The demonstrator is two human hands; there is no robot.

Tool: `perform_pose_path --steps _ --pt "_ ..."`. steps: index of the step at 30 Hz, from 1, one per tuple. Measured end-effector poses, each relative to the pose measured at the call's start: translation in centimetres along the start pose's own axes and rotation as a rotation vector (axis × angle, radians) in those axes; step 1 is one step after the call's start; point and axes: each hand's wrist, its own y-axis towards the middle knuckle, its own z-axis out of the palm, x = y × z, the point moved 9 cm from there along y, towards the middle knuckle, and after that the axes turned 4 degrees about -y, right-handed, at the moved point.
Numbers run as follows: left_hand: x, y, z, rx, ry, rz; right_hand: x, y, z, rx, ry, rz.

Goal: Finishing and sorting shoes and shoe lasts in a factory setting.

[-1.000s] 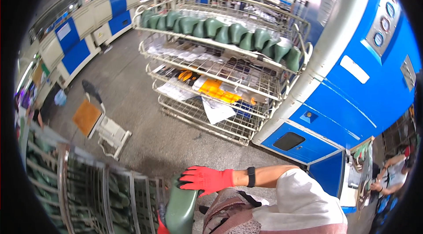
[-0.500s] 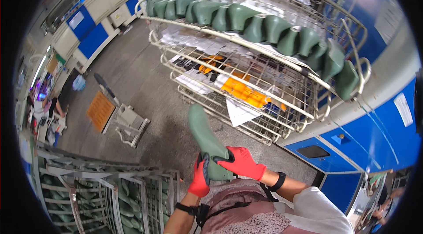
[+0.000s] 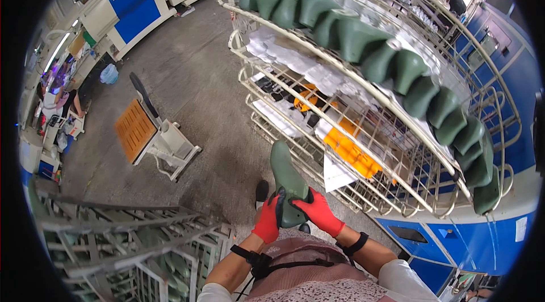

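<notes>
A green shoe last (image 3: 288, 172) is held in front of my body, its toe end pointing away from me. My left hand (image 3: 267, 221), in a red glove with dark fingertips, grips the near end from the left side. From the right, my right hand (image 3: 321, 214) in a matching glove closes on the same end. Both thumbs lie against the last, while the fingers beneath are mostly hidden. Beyond it, a row of similar green lasts (image 3: 363, 38) lines the top shelf of a cream wire rack (image 3: 346, 59).
The rack's lower shelves carry papers (image 3: 338, 174) and orange parts (image 3: 352, 151). A chair with a slatted wooden seat (image 3: 135, 131) stands on the left. At lower left is a metal rack (image 3: 113, 223) holding more green lasts. Blue cabinets (image 3: 454, 239) stand at right. A person (image 3: 456, 2) is far off.
My view has turned, so the wire rack and chair sit differently in it. Both hands still hold the last, which appears a little farther right and lower.
</notes>
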Motion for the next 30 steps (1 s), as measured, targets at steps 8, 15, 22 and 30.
perform_pose_path --steps 8,15,22,30 --pt "-14.6 9.7 -1.4 0.185 -0.141 -0.071 10.5 13.3 2.4 -0.16 -0.127 0.039" --pt "-25.3 11.8 0.0 0.332 -0.162 0.057 20.5 15.8 2.8 -0.218 -0.187 -0.159" --pt "-34.2 15.7 2.2 0.519 -0.059 0.204 23.9 24.0 -1.8 -0.443 -0.266 -0.225" --pt "-29.0 17.0 -11.0 0.196 0.019 0.1 26.7 43.5 -5.3 -0.413 0.097 -0.274"
